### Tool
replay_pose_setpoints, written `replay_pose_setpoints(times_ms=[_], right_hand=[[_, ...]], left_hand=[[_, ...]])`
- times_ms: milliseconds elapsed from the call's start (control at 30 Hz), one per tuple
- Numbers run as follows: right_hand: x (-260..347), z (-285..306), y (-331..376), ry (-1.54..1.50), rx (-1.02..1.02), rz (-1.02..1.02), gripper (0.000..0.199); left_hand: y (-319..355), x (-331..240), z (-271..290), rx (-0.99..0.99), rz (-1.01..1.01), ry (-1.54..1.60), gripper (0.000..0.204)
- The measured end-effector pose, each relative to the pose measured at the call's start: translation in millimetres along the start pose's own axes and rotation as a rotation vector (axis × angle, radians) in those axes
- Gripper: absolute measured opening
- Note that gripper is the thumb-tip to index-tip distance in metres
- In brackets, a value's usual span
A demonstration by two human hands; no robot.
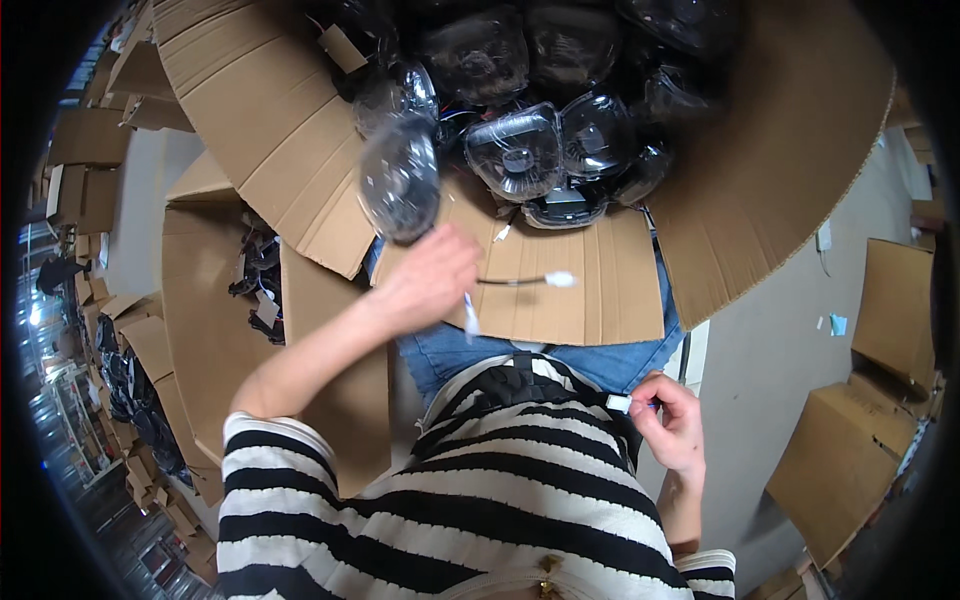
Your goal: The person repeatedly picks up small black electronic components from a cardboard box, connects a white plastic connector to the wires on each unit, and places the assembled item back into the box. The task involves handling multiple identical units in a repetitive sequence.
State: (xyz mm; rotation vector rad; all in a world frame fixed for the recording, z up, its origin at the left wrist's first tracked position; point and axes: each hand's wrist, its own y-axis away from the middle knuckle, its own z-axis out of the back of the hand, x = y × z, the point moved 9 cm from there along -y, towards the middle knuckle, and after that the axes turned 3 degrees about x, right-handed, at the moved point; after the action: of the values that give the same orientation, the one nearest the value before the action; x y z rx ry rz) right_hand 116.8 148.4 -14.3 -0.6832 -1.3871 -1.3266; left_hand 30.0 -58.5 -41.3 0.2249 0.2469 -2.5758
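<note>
Left hand (pixel 428 280): raised, fingers closed around the base of a round clear-lensed lamp unit (pixel 400 180), blurred; the lamp stands just above the hand. A thin white lead (pixel 470 318) hangs from under the same hand.

Right hand (pixel 672 420): low beside the waist, fingertips pinched on a small white connector (pixel 620 403).

Open cardboard box (pixel 280 130): directly beyond the left hand, flaps spread; it contains many more lamp units in clear wrap (pixel 520 150).

Loose cable with white plug (pixel 545 280): lies on the near flap, just right of the left hand.

Second cardboard box (pixel 200 300): left of the left forearm, dark parts inside.

Closed cartons (pixel 850 450): on the floor, right of the right hand.
</note>
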Motion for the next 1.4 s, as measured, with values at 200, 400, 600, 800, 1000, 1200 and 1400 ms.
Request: replay_pose_setpoints(times_ms=[200, 400, 600, 800, 1000, 1200, 1400], right_hand=[[-0.7, -1.6, -0.8, 0.026, 0.018, -0.016, 0.002], [-4.3, -9.5, -4.9, 0.060, 0.054, -0.014, 0.003], [-12.0, -29.6, -20.6, 0.015, 0.045, -0.033, 0.008], [-16.6, -37.1, -35.3, -0.002, 0.003, -0.026, 0.006], [-23.7, -39.5, -40.5, -0.084, -0.065, -0.082, 0.004], [-23.9, -31.8, -39.3, 0.099, -0.193, -0.104, 0.006], [-27.4, -33.8, -46.5, 0.172, -0.200, -0.063, 0.008]], left_hand=[[9.9, -44.0, -75.9, 0.269, 0.308, 0.660, 0.016], [6.2, -50.2, -95.2, 0.402, 0.470, 1.062, 0.023], [-19.7, -59.3, -66.6, 0.303, 0.342, 1.027, 0.032], [-18.3, -58.1, -56.2, 0.302, 0.395, 0.808, 0.035], [-22.7, -55.2, -47.4, 0.129, 0.368, 0.618, 0.035], [-24.2, -53.0, -40.8, 0.055, 0.398, 0.512, 0.040], [-24.3, -57.7, -46.8, 0.048, 0.410, 0.478, 0.041]])
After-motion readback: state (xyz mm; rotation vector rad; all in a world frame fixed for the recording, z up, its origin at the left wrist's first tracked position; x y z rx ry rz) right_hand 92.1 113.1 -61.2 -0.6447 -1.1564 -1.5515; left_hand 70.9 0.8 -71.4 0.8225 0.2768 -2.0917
